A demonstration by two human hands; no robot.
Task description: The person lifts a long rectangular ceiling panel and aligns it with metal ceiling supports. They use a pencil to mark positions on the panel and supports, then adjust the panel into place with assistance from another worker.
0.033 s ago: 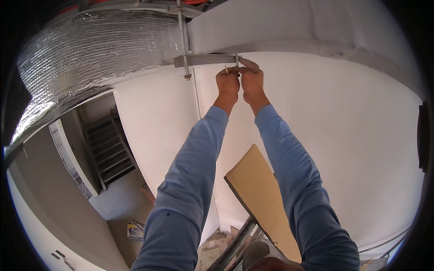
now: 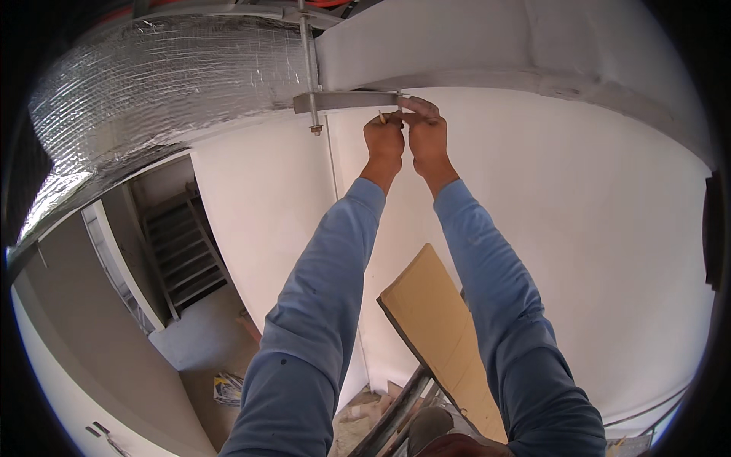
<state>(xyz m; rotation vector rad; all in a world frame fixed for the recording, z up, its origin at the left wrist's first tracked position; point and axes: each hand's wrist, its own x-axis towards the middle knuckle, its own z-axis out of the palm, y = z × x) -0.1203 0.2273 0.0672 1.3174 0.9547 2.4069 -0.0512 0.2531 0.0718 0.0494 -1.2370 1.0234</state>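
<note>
Both arms, in blue sleeves, reach up to the right end of a flat metal support bar (image 2: 346, 100) below the ductwork. My left hand (image 2: 384, 142) is closed in a pinch at the lower end of a thin rod (image 2: 400, 102) that passes the bar. A small yellowish tip (image 2: 382, 117) shows by its fingers. Beside it, almost touching, my right hand (image 2: 429, 139) is closed too, its index finger bent along the rod just below the bar. Something small and dark sits between the fingertips, mostly hidden. A threaded rod (image 2: 311, 72) with a nut (image 2: 316, 130) holds the bar's left end.
Foil-wrapped duct (image 2: 183, 68) runs at upper left, and a grey duct (image 2: 495, 46) at upper right. Behind my hands stands a white wall (image 2: 579, 206). Below lean a tan board (image 2: 442, 320) and a metal pole (image 2: 392, 411). A doorway with steps (image 2: 183, 251) is at left.
My right hand has shifted slightly to the right, and its index finger has curled a little lower. The left hand stays in place.
</note>
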